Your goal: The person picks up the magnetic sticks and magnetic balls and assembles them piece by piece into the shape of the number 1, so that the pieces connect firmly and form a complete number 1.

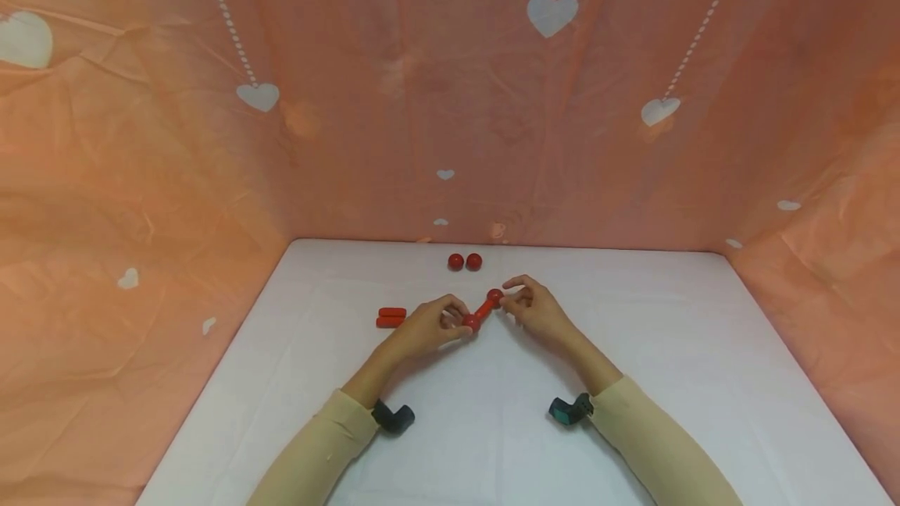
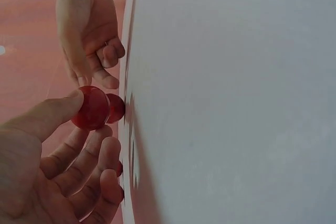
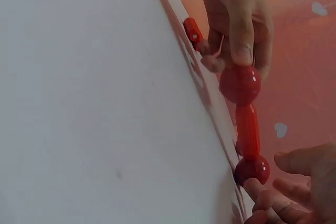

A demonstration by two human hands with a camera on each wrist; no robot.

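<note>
A red toy dumbbell [image 1: 485, 309], made of a ridged bar with a ball at each end, is held between the two hands above the white table. My left hand [image 1: 426, 326] pinches its near ball [image 2: 93, 109] between thumb and fingers. At the other end, my right hand [image 1: 540, 314] is beside the far ball [image 3: 253, 169]. Its fingertips overlap that ball in the right wrist view, while the thumb stands apart from it.
Two loose red bars [image 1: 391, 317] lie side by side left of the left hand. Farther back, two red balls [image 1: 465, 261] sit together near the rear edge of the white table [image 1: 633, 318]. Orange cloth [image 1: 492, 115] with white hearts surrounds the table's back and sides.
</note>
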